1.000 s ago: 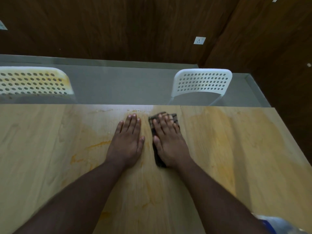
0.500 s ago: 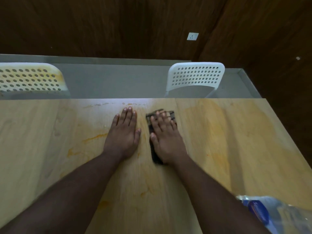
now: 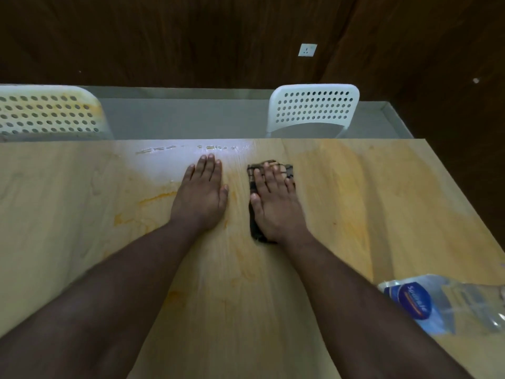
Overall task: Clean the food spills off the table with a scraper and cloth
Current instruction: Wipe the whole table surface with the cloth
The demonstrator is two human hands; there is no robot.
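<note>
Dark wood-panelled walls back the head view, with a white wall socket [image 3: 307, 50] at about one o'clock. Below them a pale wooden table [image 3: 355, 203] fills the frame, smeared with orange-yellow food stains [image 3: 155, 199], strongest at nine o'clock of the hands. The left hand [image 3: 201, 195] lies flat on the bare wood, fingers straight and together, gripping nothing. Just beside it, at its three o'clock, the right hand [image 3: 274, 199] presses flat with straight, spread fingers on a dark checked cloth [image 3: 255, 231], which shows past the fingertips and along the thumb side. Two white perforated chairs [image 3: 314, 109] stand beyond the far edge. A clear plastic water bottle [image 3: 448, 305] lies at four o'clock.
</note>
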